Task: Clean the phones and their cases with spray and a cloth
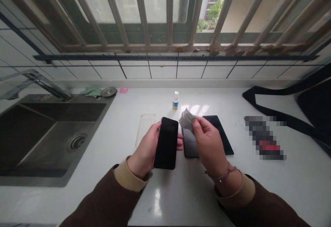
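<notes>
My left hand (145,148) is closed around a smartphone (166,144), its dark screen facing up. Fingertips show past the phone's right edge. Just to the right, my right hand (209,143) pinches a crumpled light grey cloth (187,119) between thumb and fingers, raised above the counter and apart from the phone. Beneath that hand lies a black tablet (218,130), partly hidden by it. A clear phone case (146,123) rests on the counter behind my left hand. Farther back stands a small white spray bottle (175,101) with a blue and yellow label.
A dark sink (64,116) with a chrome faucet (49,85) takes up the left. By its back corner are a green cloth (91,91), a metal drain strainer (109,92) and a pink piece (123,90). A black strap (279,111) and a blurred-out item (265,137) lie at right.
</notes>
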`<state>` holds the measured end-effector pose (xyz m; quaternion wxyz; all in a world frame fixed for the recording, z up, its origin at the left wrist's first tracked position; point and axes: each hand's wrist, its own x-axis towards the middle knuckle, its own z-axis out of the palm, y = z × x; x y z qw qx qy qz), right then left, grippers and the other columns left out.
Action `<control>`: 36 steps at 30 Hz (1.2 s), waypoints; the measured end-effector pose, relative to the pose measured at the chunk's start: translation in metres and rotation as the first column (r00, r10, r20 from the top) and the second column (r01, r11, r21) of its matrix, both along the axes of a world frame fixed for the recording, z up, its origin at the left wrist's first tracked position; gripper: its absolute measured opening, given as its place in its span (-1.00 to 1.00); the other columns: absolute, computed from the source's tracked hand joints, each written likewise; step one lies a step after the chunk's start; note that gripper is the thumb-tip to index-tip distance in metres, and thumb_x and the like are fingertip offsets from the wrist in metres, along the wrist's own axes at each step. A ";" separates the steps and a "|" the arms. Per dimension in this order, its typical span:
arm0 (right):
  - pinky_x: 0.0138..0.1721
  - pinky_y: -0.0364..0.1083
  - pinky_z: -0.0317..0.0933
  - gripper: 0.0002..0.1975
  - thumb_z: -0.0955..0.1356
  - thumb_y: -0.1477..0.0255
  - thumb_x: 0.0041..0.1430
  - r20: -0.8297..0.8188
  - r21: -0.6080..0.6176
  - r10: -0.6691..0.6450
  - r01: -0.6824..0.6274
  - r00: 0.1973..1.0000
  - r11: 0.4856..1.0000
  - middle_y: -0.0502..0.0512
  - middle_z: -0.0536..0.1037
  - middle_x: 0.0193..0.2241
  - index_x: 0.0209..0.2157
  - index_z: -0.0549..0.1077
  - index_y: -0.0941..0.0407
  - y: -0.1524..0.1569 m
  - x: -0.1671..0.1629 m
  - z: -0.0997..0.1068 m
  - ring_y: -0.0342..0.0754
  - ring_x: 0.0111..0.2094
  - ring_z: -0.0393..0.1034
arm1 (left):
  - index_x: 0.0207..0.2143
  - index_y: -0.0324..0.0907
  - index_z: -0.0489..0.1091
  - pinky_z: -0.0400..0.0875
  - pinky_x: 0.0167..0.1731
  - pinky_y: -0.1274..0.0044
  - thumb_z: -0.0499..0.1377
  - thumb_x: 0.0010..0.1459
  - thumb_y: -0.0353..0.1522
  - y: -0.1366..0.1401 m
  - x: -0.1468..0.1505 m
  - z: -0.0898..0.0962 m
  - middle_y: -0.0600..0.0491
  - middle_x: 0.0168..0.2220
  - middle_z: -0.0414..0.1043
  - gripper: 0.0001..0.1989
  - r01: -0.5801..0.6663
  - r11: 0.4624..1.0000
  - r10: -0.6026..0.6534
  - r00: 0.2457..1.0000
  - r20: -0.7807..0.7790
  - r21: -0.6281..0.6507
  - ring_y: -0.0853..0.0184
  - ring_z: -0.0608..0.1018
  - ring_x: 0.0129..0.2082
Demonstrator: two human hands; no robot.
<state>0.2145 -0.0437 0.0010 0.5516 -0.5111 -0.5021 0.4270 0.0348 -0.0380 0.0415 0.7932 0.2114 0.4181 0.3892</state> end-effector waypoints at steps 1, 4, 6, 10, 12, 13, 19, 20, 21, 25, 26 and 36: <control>-0.04 0.09 0.49 -0.67 0.36 0.15 0.50 0.115 0.006 -0.022 0.021 0.993 1.000 0.14 0.72 -0.17 0.01 0.67 0.04 0.000 0.001 0.001 0.12 -0.10 0.61 | -0.16 -0.38 0.63 0.66 -0.22 0.39 -0.11 0.55 -0.11 -0.003 0.001 -0.001 -0.29 -0.23 0.70 -0.36 0.083 0.997 -0.083 0.997 0.008 0.006 0.18 0.72 -0.36; -0.04 0.12 0.52 -0.71 0.38 0.24 0.49 0.274 0.051 0.028 -0.044 0.961 0.998 0.13 0.75 -0.24 0.04 0.70 0.01 -0.006 -0.002 0.005 0.15 -0.16 0.66 | -0.12 -0.31 0.65 0.63 -0.31 0.44 -0.04 0.55 -0.04 -0.011 0.002 -0.007 -0.24 -0.33 0.70 -0.39 0.186 0.982 -0.185 0.981 -0.059 0.017 0.17 0.72 -0.41; 0.11 0.17 0.50 -0.71 0.37 0.33 0.48 0.295 0.153 0.075 -0.124 0.953 0.980 0.13 0.77 -0.06 0.11 0.68 -0.04 -0.011 -0.006 0.007 0.17 -0.02 0.68 | -0.16 -0.26 0.64 0.62 -0.38 0.45 0.02 0.52 -0.01 -0.014 0.002 -0.009 -0.19 -0.42 0.67 -0.42 0.182 0.983 -0.176 0.974 -0.140 0.033 0.16 0.70 -0.46; 0.32 0.22 0.38 -0.63 0.34 0.45 0.49 0.315 0.298 0.119 -0.217 0.942 0.929 0.04 0.67 0.20 0.18 0.65 -0.14 -0.016 -0.009 0.009 0.15 0.22 0.59 | -0.18 -0.24 0.64 0.65 -0.36 0.40 0.07 0.48 0.07 -0.016 0.002 -0.008 -0.19 -0.42 0.67 -0.40 0.218 0.973 -0.204 0.965 -0.167 0.075 0.12 0.72 -0.44; 0.23 0.20 0.45 -0.65 0.33 0.42 0.52 0.331 0.265 0.102 -0.196 0.938 0.944 0.08 0.70 0.16 0.18 0.65 -0.12 -0.016 -0.008 0.009 0.14 0.13 0.64 | -0.21 -0.26 0.64 0.66 -0.36 0.43 0.01 0.49 0.11 -0.014 0.001 -0.006 -0.21 -0.43 0.66 -0.32 0.219 0.975 -0.215 0.969 -0.125 0.022 0.15 0.71 -0.46; 0.13 0.17 0.50 -0.66 0.33 0.39 0.53 0.332 0.223 0.091 -0.172 0.939 0.960 0.11 0.74 0.09 0.18 0.65 -0.09 -0.015 -0.007 0.008 0.13 0.03 0.68 | -0.23 -0.29 0.64 0.66 -0.36 0.44 -0.03 0.50 0.12 -0.013 0.000 -0.005 -0.23 -0.42 0.66 -0.28 0.208 0.978 -0.208 0.974 -0.092 -0.014 0.17 0.71 -0.46; -0.16 0.06 0.49 -0.71 0.38 0.23 0.49 0.271 0.096 -0.004 -0.022 0.963 0.995 0.13 0.77 -0.20 0.03 0.70 0.01 -0.007 -0.003 0.004 0.11 -0.21 0.66 | -0.12 -0.40 0.64 0.70 -0.18 0.38 -0.08 0.56 0.02 0.004 -0.011 0.008 -0.32 -0.24 0.71 -0.28 -0.035 0.998 0.037 0.999 0.028 -0.050 0.14 0.75 -0.35; -0.15 0.06 0.49 -0.72 0.39 0.22 0.48 0.252 0.088 -0.009 -0.014 0.968 0.996 0.13 0.77 -0.19 0.00 0.71 0.02 -0.007 -0.003 0.003 0.13 -0.18 0.65 | -0.09 -0.42 0.63 0.70 -0.13 0.36 -0.10 0.57 -0.01 0.008 -0.015 0.010 -0.35 -0.22 0.71 -0.28 -0.099 0.994 0.099 0.995 0.004 -0.040 0.13 0.76 -0.31; -0.14 0.06 0.49 -0.72 0.39 0.21 0.47 0.230 0.074 -0.001 -0.016 0.973 0.997 0.14 0.77 -0.18 -0.01 0.71 0.02 -0.007 -0.004 0.002 0.14 -0.16 0.65 | -0.06 -0.45 0.62 0.71 -0.11 0.34 -0.11 0.58 -0.03 0.012 -0.019 0.012 -0.38 -0.18 0.71 -0.29 -0.150 0.988 0.149 0.988 -0.030 -0.042 0.11 0.77 -0.27; -0.14 0.05 0.49 -0.70 0.40 0.18 0.47 0.147 0.034 0.063 -0.069 0.987 0.997 0.14 0.76 -0.15 0.02 0.70 0.02 -0.008 -0.007 -0.002 0.14 -0.15 0.65 | 0.02 -0.45 0.59 0.70 -0.15 0.34 -0.08 0.58 -0.08 0.030 -0.044 0.010 -0.40 -0.13 0.70 -0.36 -0.267 0.963 0.259 0.956 -0.135 -0.043 0.10 0.77 -0.23; -0.14 0.05 0.49 -0.69 0.39 0.18 0.48 0.140 0.030 0.070 -0.075 0.988 0.997 0.15 0.76 -0.15 0.03 0.70 0.02 -0.009 -0.007 -0.003 0.13 -0.16 0.65 | -0.01 -0.42 0.59 0.69 -0.21 0.36 -0.06 0.57 -0.10 0.035 -0.052 0.007 -0.35 -0.18 0.70 -0.39 -0.290 0.957 0.285 0.942 -0.180 -0.006 0.13 0.75 -0.29; -0.14 0.02 0.49 -0.64 0.37 0.15 0.51 0.144 0.031 0.104 -0.110 0.984 0.993 0.15 0.75 -0.14 0.06 0.69 0.05 -0.011 -0.008 -0.004 0.11 -0.16 0.64 | -0.17 -0.18 0.50 0.38 -0.31 0.42 0.32 0.32 -0.03 0.058 -0.092 -0.027 0.00 -0.39 0.53 -0.62 -0.243 0.903 0.430 0.534 -0.728 0.355 0.15 0.55 -0.36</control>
